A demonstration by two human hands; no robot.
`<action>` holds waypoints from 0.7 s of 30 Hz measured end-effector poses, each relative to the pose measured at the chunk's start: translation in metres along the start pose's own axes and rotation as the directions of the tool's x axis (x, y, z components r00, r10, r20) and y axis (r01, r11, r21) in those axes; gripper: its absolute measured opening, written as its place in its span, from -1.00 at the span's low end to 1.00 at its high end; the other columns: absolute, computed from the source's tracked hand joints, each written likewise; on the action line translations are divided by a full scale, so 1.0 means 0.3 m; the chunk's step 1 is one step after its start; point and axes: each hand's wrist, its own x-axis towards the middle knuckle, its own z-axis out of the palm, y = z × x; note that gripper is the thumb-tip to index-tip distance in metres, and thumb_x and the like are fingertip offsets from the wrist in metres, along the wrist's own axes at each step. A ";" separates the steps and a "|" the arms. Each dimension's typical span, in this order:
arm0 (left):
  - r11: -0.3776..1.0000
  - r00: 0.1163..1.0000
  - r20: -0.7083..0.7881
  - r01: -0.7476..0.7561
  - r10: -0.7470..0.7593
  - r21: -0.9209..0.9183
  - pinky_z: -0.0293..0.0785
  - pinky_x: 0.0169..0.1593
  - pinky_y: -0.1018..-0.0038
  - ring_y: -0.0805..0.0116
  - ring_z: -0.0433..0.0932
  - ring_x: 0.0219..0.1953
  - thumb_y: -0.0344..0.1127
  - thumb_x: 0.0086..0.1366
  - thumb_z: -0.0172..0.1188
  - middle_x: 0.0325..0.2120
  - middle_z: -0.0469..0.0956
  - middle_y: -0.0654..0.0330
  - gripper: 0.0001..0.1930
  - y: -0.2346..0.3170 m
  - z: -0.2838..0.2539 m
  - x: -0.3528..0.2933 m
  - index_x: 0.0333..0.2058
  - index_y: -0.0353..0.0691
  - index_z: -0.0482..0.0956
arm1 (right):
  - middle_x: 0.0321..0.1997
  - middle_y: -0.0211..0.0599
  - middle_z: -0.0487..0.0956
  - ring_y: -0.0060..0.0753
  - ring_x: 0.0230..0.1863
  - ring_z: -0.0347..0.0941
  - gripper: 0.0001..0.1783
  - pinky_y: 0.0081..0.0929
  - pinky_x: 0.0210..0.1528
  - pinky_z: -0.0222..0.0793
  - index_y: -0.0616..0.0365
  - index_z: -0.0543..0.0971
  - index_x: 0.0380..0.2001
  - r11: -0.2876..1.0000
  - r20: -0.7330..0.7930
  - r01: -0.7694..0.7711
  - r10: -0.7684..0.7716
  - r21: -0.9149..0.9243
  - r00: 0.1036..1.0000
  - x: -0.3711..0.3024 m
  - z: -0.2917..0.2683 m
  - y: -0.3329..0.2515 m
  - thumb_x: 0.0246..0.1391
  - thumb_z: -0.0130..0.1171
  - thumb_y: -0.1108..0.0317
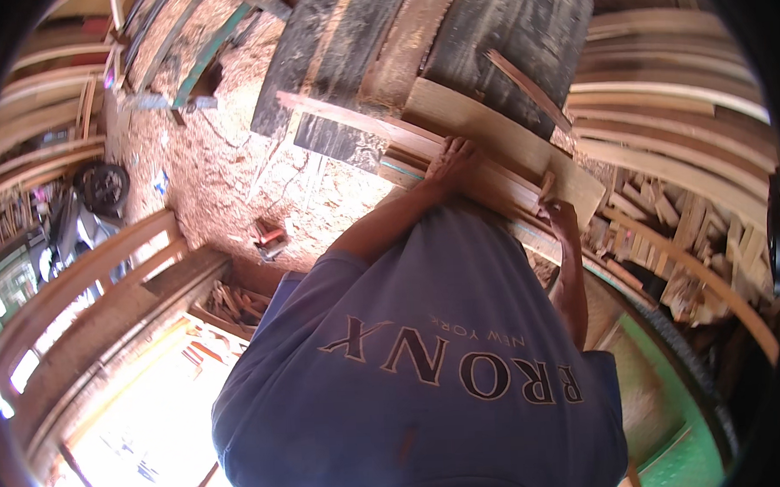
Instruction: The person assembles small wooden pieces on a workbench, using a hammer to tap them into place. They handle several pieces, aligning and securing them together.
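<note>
Head view: left hand (453, 164) lies flat and right hand (559, 212) clamps the plank (490, 135); keep even pressure on both ends.

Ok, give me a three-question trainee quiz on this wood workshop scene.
1. True or false: the left hand lies on the long planks.
2. What covers the floor? A water, B sawdust, C tiles.
3. Which hand is nearer the lower end of the pale board?
Key: 1 true; 2 B; 3 the right hand.
</note>
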 end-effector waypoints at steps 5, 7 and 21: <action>1.000 0.996 -0.091 -0.016 0.018 0.022 0.12 0.34 0.16 0.10 0.35 0.15 -0.24 0.12 0.11 -0.05 0.45 0.06 -0.67 -0.014 -0.002 -0.018 -0.15 -0.22 0.59 | -0.37 -0.21 0.70 -0.38 -0.36 0.64 -0.59 -0.46 -0.30 0.49 0.25 0.60 -0.14 0.961 -0.114 0.090 -0.123 -0.260 0.986 0.012 -0.006 -0.019 0.04 0.40 0.18; 1.000 1.000 -0.005 -0.020 0.020 -0.005 0.09 0.35 0.12 0.10 0.33 0.16 -0.24 0.12 0.12 -0.04 0.45 0.08 -0.66 -0.022 -0.001 -0.029 -0.14 -0.23 0.59 | -0.28 -0.12 0.70 -0.26 -0.29 0.65 -0.48 -0.36 -0.23 0.51 0.24 0.53 -0.01 0.988 -0.179 0.030 -0.056 -0.148 0.982 0.004 0.020 -0.046 0.02 0.41 0.20; 0.990 0.975 0.216 -0.011 0.042 -0.142 -0.26 0.48 -0.05 -0.05 -0.07 0.46 0.03 -0.04 0.34 0.34 0.14 -0.07 -0.05 -0.018 -0.088 -0.072 0.30 -0.30 0.26 | 0.16 0.23 0.36 0.22 0.12 0.39 -0.30 0.02 0.16 0.33 0.21 0.27 0.25 0.821 -0.437 -0.099 -0.193 -0.563 0.878 -0.126 0.172 -0.209 0.15 0.26 0.13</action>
